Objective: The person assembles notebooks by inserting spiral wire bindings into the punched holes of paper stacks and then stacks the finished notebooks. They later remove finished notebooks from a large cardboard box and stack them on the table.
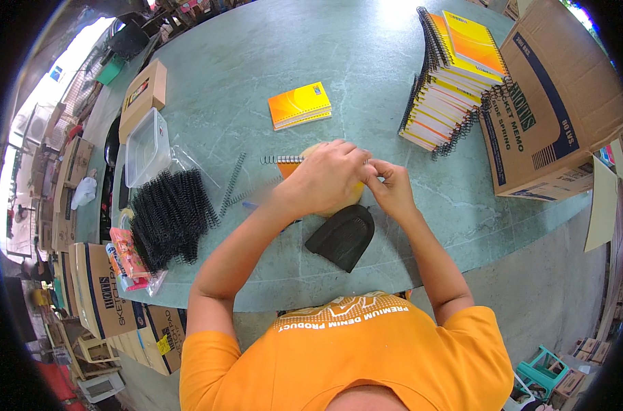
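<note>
My left hand (pixel 325 177) lies over a small orange and yellow notebook (pixel 289 166), fingers bent around it and hiding most of it. A black spiral coil (pixel 269 159) runs along the notebook's upper edge and sticks out past its left end. At the right end of that edge, my right hand (pixel 391 188) pinches thumb and finger together, close to the left fingertips. What lies in the pinch is too small to make out. Just below the hands rests a black rounded pad (pixel 342 240). Part of a yellowish round thing (pixel 356 198) shows beneath the left hand.
Loose black coils (pixel 171 216) are heaped at left, beside a clear plastic container (pixel 147 148). Farther off lie small notebooks without coils (pixel 300 106). Coiled notebooks (pixel 455 82) stand stacked at right, against a large cardboard box (pixel 551 103). Single coils (pixel 233 181) lie nearer.
</note>
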### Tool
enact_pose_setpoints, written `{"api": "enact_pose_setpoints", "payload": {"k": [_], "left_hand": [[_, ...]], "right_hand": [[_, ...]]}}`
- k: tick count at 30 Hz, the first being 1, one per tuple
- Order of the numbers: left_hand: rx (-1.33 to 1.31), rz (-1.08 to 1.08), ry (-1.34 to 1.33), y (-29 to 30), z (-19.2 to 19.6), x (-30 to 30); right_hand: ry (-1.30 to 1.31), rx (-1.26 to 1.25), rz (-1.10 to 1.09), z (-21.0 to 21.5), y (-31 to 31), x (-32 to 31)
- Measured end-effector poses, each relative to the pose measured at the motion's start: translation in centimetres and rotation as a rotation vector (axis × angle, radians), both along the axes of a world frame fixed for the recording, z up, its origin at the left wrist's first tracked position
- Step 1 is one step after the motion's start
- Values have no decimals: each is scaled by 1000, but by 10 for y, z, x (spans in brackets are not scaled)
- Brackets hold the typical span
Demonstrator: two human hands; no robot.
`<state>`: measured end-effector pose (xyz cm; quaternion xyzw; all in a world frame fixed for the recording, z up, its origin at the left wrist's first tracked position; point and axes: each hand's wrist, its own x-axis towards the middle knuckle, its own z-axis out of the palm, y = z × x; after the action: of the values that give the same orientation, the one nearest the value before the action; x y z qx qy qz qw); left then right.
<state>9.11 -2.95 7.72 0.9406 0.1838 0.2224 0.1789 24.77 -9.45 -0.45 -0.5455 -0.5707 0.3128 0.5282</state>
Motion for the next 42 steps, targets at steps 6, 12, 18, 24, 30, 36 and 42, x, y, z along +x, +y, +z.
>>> {"api": "enact_pose_setpoints", "payload": {"k": [6,12,18,24,30,36,42], "left_hand": [[97,-37,0,-2,-4,3],[62,12,-61,-3,-6,1],[-5,118,-177,-15,-2,2],[385,423,-459,-16,48,-22],[217,508,-460,-10,36,-47],[50,534,-371,-8,0,-83],[21,688,-315,-4,-14,-125]], "right_hand": [[-39,27,17,5,-1,-3],[-133,44,-39,18,-6,-10],[94,89,13,7,-5,-19],[-299,489,-97,107,-13,30],[-1033,674,-536,218,16,94],[-861,253,-239,207,27,113],[-852,611,-210,179,70,40]]}}
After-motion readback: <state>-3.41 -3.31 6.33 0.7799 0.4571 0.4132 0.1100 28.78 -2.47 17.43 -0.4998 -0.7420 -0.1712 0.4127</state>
